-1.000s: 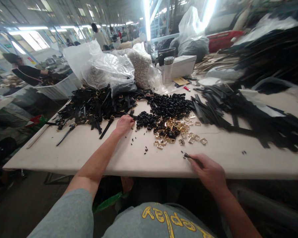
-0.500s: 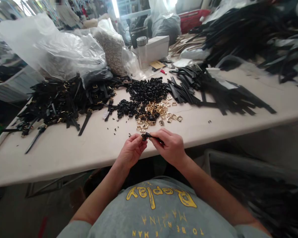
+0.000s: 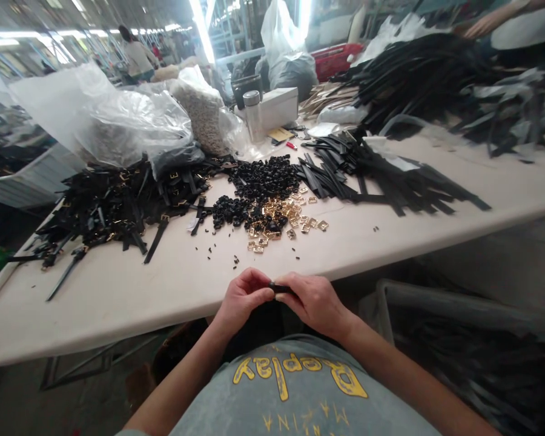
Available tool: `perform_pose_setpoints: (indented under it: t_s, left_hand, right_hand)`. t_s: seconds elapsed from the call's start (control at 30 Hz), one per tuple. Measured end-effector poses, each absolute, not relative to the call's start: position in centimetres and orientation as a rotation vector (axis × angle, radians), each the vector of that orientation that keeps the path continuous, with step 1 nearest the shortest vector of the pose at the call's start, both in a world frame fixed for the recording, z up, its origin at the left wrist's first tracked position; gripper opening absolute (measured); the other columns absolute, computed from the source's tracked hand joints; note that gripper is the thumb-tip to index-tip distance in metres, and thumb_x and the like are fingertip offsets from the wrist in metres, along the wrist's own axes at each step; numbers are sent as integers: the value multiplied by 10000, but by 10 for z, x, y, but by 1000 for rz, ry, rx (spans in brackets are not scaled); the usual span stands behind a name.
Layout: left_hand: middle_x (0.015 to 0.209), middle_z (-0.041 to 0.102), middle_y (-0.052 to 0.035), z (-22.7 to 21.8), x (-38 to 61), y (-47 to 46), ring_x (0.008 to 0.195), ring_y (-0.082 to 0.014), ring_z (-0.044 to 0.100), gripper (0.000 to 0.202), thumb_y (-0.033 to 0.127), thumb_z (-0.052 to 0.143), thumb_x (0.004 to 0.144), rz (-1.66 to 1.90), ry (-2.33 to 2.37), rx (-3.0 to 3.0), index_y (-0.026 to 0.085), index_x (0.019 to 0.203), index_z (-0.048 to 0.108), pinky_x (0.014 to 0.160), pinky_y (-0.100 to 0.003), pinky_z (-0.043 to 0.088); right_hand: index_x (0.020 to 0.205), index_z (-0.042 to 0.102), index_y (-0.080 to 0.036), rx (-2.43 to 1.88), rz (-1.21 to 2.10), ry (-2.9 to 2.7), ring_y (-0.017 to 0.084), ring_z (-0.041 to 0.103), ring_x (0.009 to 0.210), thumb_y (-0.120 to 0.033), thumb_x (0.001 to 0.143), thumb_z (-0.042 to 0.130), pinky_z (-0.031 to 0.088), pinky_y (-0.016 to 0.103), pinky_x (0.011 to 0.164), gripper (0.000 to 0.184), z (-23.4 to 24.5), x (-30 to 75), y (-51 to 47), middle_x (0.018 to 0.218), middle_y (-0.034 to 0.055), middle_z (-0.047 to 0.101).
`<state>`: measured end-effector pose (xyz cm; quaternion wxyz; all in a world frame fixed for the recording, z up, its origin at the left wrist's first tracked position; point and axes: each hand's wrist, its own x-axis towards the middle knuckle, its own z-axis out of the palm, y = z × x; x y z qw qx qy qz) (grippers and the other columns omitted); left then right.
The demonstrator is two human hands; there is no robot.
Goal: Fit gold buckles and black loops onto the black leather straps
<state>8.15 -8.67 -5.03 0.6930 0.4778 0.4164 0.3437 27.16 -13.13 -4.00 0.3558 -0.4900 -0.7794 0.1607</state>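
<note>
My left hand and my right hand meet at the near table edge, both pinched on a short black strap held between them. Beyond them on the white table lie a heap of small black loops and a scatter of gold buckles. Tiny black bits dot the tabletop just ahead of my hands.
A pile of assembled black straps with buckles covers the left. Plain black strips spread on the right. Plastic bags, a metal flask and a white box stand behind. A person stands far off.
My left hand left the loop heap and joined my right hand, which brought the black strap in; both hands then drew back to the table edge. The camera view shifted.
</note>
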Motion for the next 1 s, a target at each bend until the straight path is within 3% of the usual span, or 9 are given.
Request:
perform_pose_setpoints:
  t_s: [0.1,0.27,0.37,0.47,0.6,0.77,1.0]
  left_hand:
    - [747,664,5,-52,83,-99,689,-129,589,261,291,841,634,718,917,1107,189,796,664,673,-247,465]
    - [875,698,-46,-48,91,-107,762,-171,604,224,365,749,743,657,886,1204,204,897,729,711,-283,472]
    - [841,686,-45,-51,90,-104,743,-170,591,201,357,730,760,690,951,1301,201,888,731,699,-279,468]
    - [730,656,-16,-54,88,-100,665,-153,560,168,340,757,723,744,1047,1330,196,785,696,647,-265,450]
    - [661,606,2,-50,84,-93,618,-136,515,159,337,738,735,719,1069,1391,194,747,669,588,-247,415]
    - [645,589,1,-40,79,-81,585,-115,491,203,362,743,734,745,1050,1348,178,747,657,557,-236,391]
    - [667,619,-9,-37,71,-52,604,-124,564,259,398,770,686,766,1048,1271,171,752,666,610,-258,479]
  right_hand:
    - [1338,451,-148,-1256,568,-1912,160,637,624,-414,998,366,463,257,608,439,-52,268,-139,817,47,701]
    - [1384,403,-161,-1284,667,-1783,163,644,634,-446,1007,300,475,257,622,484,-63,263,-143,782,37,687]
    - [1276,520,-185,-1307,728,-1747,160,656,683,-447,993,363,480,250,654,416,-60,264,-140,796,34,691]
    - [977,645,-205,-1351,779,-1801,166,653,725,-431,968,451,472,248,668,297,-56,264,-136,804,34,694]
    - [708,572,-202,-1395,762,-1871,149,562,573,-392,950,492,407,249,553,318,-56,268,-134,639,0,609]
    - [660,520,-214,-1376,763,-1940,142,522,537,-349,942,488,379,248,519,314,-54,278,-135,603,-9,576]
    - [711,578,-205,-1374,879,-1693,130,522,498,-405,966,406,402,238,486,367,-42,295,-106,582,-4,582]
